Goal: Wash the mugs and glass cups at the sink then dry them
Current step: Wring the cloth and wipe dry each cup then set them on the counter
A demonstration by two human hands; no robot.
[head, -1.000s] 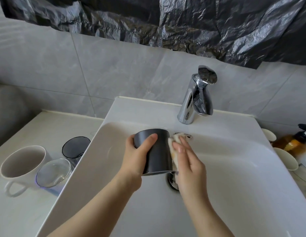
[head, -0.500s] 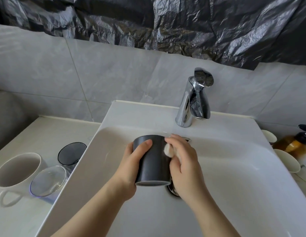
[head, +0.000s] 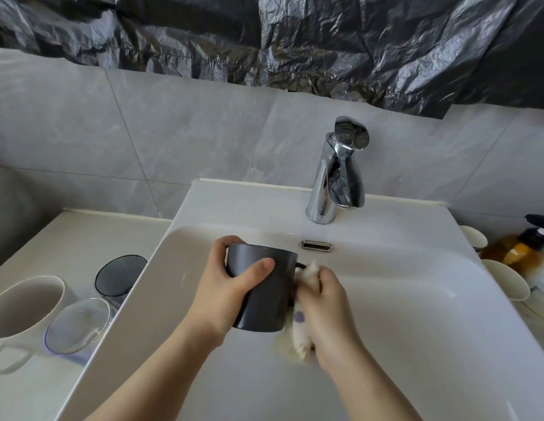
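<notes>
The dark mug's (head: 264, 293) handle is mostly hidden behind the cloth (head: 298, 338) and the right hand (head: 328, 305). The left hand's (head: 222, 287) fingers go out of sight behind the dark mug. The white mug (head: 24, 305) is cut by the left edge. The bottle (head: 519, 247) is blurry and cut by the right edge.

The left hand (head: 222, 287) and the right hand (head: 328, 311) are bare, with skin only from fingertips to wrist. The left forearm (head: 149, 375) and the right forearm (head: 374, 381) are bare too — slender, uncovered up to the frame's bottom edge. The left thumbnail (head: 267, 264) is short and rounded.
</notes>
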